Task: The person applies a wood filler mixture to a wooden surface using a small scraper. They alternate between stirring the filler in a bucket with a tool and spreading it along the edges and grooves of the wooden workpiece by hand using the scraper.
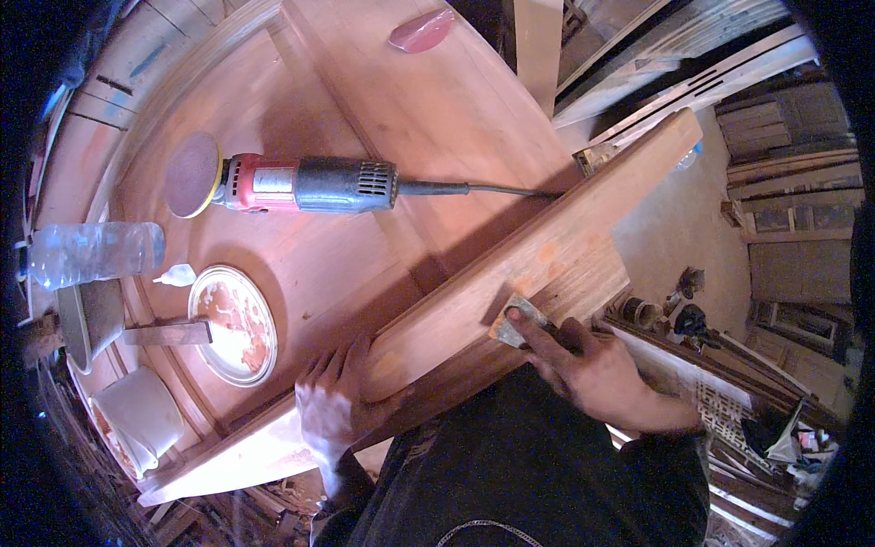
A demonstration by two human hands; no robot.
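Observation:
A long wooden board (pixel 474 292) lies slantwise in front of me, with orange filler patches on its face. My left hand (pixel 330 397) is closed over its edge, the fingers wrapped across the top. In my right hand (pixel 606 374) I grip a putty knife (pixel 524 324), the index finger laid along its blade. The blade rests against the board's face and carries some orange filler; the handle is mostly hidden by my fingers. To the left of the board, a round white lid (pixel 271 342) smeared with orange filler lies on the wooden panel (pixel 365 260).
A red and black disc sander (pixel 310 184) lies on the panel, its cord running behind the board. Along the left stand a clear plastic bottle (pixel 96 253), a white tub (pixel 150 410) and a grey container (pixel 96 319). A pink sanding sheet (pixel 422 31) lies at the far end.

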